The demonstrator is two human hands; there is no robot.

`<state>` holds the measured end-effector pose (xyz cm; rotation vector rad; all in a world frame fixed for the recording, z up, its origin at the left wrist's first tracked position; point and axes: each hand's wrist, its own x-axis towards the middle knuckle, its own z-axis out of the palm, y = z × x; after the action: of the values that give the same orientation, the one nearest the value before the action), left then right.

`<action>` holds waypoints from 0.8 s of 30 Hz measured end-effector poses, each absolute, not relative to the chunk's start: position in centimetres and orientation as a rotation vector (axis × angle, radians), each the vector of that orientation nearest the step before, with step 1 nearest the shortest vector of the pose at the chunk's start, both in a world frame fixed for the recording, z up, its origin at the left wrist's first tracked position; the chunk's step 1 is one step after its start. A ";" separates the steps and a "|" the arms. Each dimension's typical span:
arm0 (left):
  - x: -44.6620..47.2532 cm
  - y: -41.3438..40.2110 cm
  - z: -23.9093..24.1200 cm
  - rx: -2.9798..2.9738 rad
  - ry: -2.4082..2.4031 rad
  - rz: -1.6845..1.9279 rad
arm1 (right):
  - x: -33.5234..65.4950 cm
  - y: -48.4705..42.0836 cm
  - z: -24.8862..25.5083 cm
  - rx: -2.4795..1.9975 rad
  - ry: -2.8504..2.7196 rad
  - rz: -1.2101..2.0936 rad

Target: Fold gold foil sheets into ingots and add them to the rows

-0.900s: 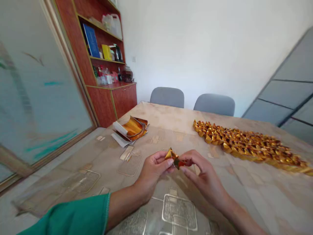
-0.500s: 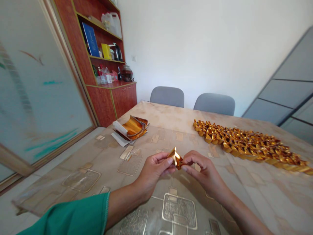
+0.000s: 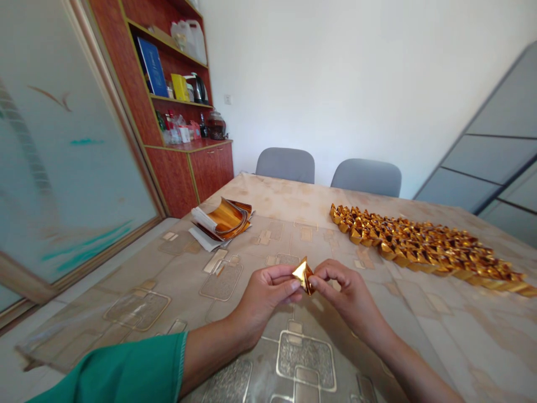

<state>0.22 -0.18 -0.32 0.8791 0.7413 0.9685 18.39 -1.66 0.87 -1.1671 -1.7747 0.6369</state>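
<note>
A small piece of shiny gold foil paper (image 3: pixel 302 271), folded to a pointed shape, is held above the table between my two hands. My left hand (image 3: pixel 268 291) pinches its left side between thumb and fingers. On the other side, the thumb and fingertips of my right hand (image 3: pixel 344 288) close on its right edge. The fingers hide part of its lower folds. Beyond my right hand lie many folded gold paper ingots (image 3: pixel 419 246) in tight rows. A curled stack of gold foil paper sheets (image 3: pixel 229 218) rests beyond my left hand.
A patterned plastic cloth covers the table (image 3: pixel 268 196). Two grey chairs (image 3: pixel 285 164) stand at its far side. A red-brown cabinet (image 3: pixel 172 173) with bottles and a kettle is at the back left, beside a frosted sliding door (image 3: pixel 75 145).
The folded foil piece has turned a little, showing a broader bright face. My right thumb has shifted up along its edge. The view has moved slightly.
</note>
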 end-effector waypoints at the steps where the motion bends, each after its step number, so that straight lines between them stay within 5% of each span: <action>1: 0.2 -0.2 -0.3 0.882 0.745 0.975 | 18.3 -1.7 0.9 -1.184 -1.766 0.607; 24: 0.3 -0.3 -0.5 0.888 0.756 1.017 | 17.3 -2.3 1.0 -1.201 -1.946 0.433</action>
<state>0.32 -0.27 -0.53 0.8875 0.7564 1.0174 17.28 -2.32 1.00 -1.2012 -1.9465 0.4328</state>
